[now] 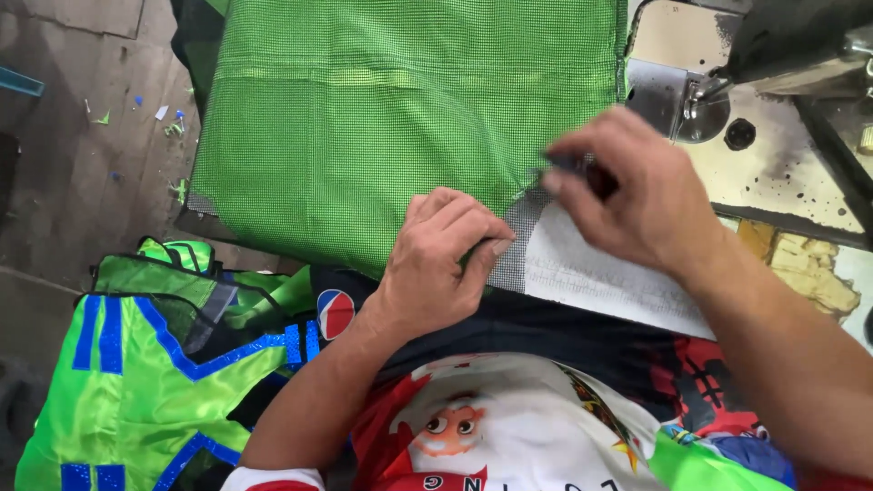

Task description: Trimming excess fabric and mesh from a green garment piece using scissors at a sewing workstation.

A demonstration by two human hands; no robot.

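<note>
At centre frame the left hand (436, 273) presses closed fingers on the shiny green mesh fabric (382, 118). The right hand (627, 191) pinches a small dark tool, blurred, at the fabric's lower right corner. Trimming or unpicking there seems under way, and it needs the cloth held taut.

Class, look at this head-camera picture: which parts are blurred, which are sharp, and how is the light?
Head view: the right hand is motion-blurred, so what its fingers pinch is unclear; the left hand and the green mesh are sharp; light is soft and even, with dull glare on the machine bed.
</note>
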